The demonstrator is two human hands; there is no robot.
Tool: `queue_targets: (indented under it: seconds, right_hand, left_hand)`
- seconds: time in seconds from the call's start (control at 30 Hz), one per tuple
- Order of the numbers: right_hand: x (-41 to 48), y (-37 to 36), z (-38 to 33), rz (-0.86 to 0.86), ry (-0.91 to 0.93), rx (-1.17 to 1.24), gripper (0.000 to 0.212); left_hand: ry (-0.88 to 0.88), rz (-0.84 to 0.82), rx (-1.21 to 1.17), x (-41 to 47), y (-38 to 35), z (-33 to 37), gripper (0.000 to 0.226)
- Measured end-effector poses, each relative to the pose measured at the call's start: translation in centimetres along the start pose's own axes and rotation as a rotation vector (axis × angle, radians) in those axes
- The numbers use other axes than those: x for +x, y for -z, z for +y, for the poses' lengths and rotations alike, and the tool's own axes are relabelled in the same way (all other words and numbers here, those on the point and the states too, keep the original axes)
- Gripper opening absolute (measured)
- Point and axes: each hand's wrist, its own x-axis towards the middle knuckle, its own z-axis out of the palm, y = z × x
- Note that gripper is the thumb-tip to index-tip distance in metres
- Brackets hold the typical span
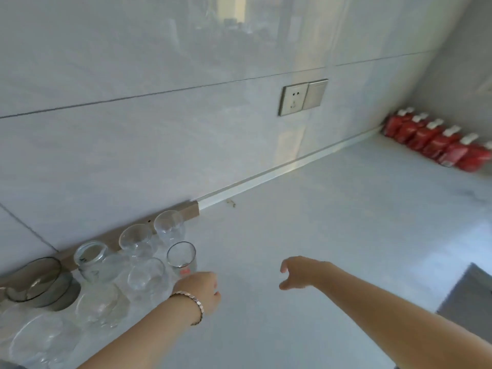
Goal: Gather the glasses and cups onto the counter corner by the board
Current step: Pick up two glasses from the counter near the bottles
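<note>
- Left hand [198, 291] first: we reach it across the lower middle of the view toward a cluster of clear glasses, its back turned to us and its fingers curled under, so we cannot tell whether it is gripping anything. A beaded bracelet [192, 302] circles that wrist.
- Just above the left knuckles stands a tall glass [181, 258] with a red mark near its base; the hand sits right against its foot, though actual contact is hidden from us.
- Our right hand [299, 272] hovers over bare tabletop [332, 249] near the centre, empty, fingers loosely spread and bent downward, well apart from the glasses.
- Behind the tall glass, two more tumblers [137, 239] stand upright in a row along the wall, in front of a thin wooden board [190, 210] that leans against the tiles.
- A clear jar [90, 259] stands left of them, and a short glass [146, 274] sits in front, just left of our left wrist.
- Further left, a smoky grey glass bowl [34, 280] rests tilted, with pale clear dishes [48, 339] blurred at the lower left edge.
- On the wall, a metal socket and switch plate [303, 97] sits mid-height.
- Far right, a row of red pouches [436, 141] with white caps lines the side wall.
</note>
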Motion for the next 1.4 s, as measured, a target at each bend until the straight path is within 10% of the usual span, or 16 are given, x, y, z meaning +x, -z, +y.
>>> queue_targets:
  seconds: [0.73,1.4]
  right_hand:
    - [-18.2,-3.8,56.3,0.321,-0.454,0.431,0.041]
    - [-7.8,-1.6,81.1,0.226,-0.655,0.699,0.039]
  left_hand:
    - [-0.407,0.021,0.260,10.6,-2.6,54.7,0.005]
    - [-0.472,0.057,-0.016,33.3,0.4,89.4,0.078]
